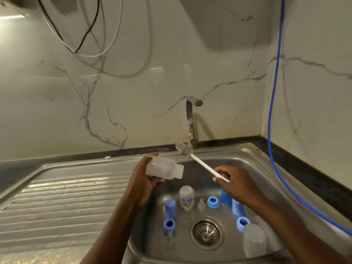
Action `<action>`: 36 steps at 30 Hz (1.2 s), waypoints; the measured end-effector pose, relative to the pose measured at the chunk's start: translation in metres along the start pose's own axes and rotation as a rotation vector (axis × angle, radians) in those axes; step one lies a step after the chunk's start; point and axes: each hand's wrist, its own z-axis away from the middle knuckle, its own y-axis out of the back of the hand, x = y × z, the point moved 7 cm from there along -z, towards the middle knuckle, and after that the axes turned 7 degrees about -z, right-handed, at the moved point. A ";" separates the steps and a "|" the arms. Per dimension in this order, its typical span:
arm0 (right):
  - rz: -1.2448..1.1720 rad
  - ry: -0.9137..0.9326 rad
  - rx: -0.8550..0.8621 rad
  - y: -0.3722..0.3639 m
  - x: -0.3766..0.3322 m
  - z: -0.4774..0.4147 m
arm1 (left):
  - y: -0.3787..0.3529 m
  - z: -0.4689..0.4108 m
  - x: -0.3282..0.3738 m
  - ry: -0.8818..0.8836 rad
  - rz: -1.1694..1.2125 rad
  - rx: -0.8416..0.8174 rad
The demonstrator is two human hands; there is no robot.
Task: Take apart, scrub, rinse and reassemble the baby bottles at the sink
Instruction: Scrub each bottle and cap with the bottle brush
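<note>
My left hand [142,178] grips a clear, capless baby bottle [163,167] on its side above the sink, its open neck pointing right. My right hand [235,182] pinches the white handle of a bottle brush [198,160]; its grey bristle head points up-left, just above and apart from the bottle's neck. In the sink basin [262,168] lie a second clear bottle [186,198], a third bottle [254,240] at the right, blue screw rings [213,202] [169,224] [242,222], blue caps [170,206] [238,207] and a clear teat [201,203].
A steel tap [191,121] stands behind the basin, with no water running. The drain strainer [206,233] sits in the basin floor. A ribbed draining board [62,202] extends left. A blue hose [274,121] hangs down the right wall. Cables [89,33] dangle at the upper left.
</note>
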 end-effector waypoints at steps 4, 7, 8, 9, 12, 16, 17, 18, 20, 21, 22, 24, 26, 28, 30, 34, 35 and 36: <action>-0.003 0.024 -0.045 -0.004 -0.006 0.004 | 0.015 -0.013 -0.006 0.015 0.122 0.099; -0.039 0.049 -0.076 -0.004 -0.011 0.009 | 0.041 -0.022 -0.006 0.028 0.243 0.247; -0.050 0.046 -0.094 -0.005 -0.012 0.010 | 0.048 -0.023 -0.006 0.025 0.244 0.284; -0.056 0.037 -0.116 -0.006 -0.013 0.010 | 0.053 -0.023 -0.007 0.014 0.237 0.310; -0.046 0.019 -0.167 -0.013 -0.016 0.011 | 0.060 -0.022 -0.006 -0.030 0.194 0.343; 0.010 0.011 -0.199 -0.012 -0.018 0.014 | 0.058 -0.023 -0.002 -0.067 0.083 0.323; 0.023 0.009 -0.208 -0.011 -0.018 0.015 | 0.058 -0.022 -0.003 -0.071 0.065 0.323; 0.032 0.009 -0.214 -0.010 -0.018 0.016 | 0.058 -0.022 -0.004 -0.077 0.056 0.328; 0.050 0.024 -0.227 -0.012 -0.022 0.018 | 0.058 -0.022 -0.004 -0.090 0.055 0.341; 0.056 0.038 -0.240 -0.014 -0.025 0.019 | 0.059 -0.022 -0.004 -0.094 0.059 0.342; 0.061 0.056 -0.255 -0.018 -0.028 0.021 | 0.059 -0.024 -0.005 -0.094 0.057 0.335; 0.081 0.083 -0.283 -0.025 -0.033 0.023 | 0.055 -0.026 -0.010 -0.076 0.033 0.282; 0.127 0.099 -0.289 -0.031 -0.035 0.026 | 0.046 -0.026 -0.015 -0.043 0.021 0.201; 0.150 0.115 -0.255 -0.034 -0.037 0.026 | 0.037 -0.027 -0.020 -0.009 0.037 0.127; 0.182 0.138 -0.221 -0.036 -0.038 0.026 | 0.030 -0.027 -0.023 0.021 0.100 0.051; 0.294 0.182 -0.179 -0.045 -0.042 0.026 | 0.014 -0.024 -0.034 0.127 0.143 -0.049; 0.321 0.186 -0.175 -0.048 -0.043 0.026 | 0.008 -0.023 -0.038 0.172 0.169 -0.061; 0.352 0.193 -0.165 -0.050 -0.044 0.025 | 0.001 -0.021 -0.042 0.221 0.217 -0.074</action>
